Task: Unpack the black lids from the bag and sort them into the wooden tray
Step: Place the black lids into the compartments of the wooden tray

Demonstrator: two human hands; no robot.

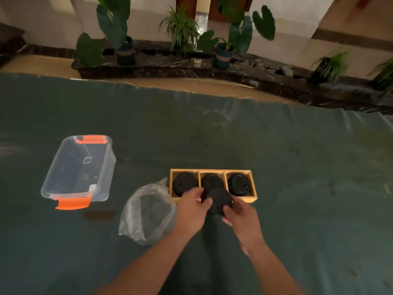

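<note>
Three compartments of the wooden tray (212, 171) each already hold black lids. Both the left hand (192, 206) and right hand (238, 211) grip another lid (217, 201) at the tray's near edge. Left of the tray, the bag (146, 211) looks nearly emptied.

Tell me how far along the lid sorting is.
All three sections of the wooden tray already hold black lids. Both hands, left and right, grip another lid at the tray's near edge. The plastic bag looks dark inside, so more may remain.
</note>
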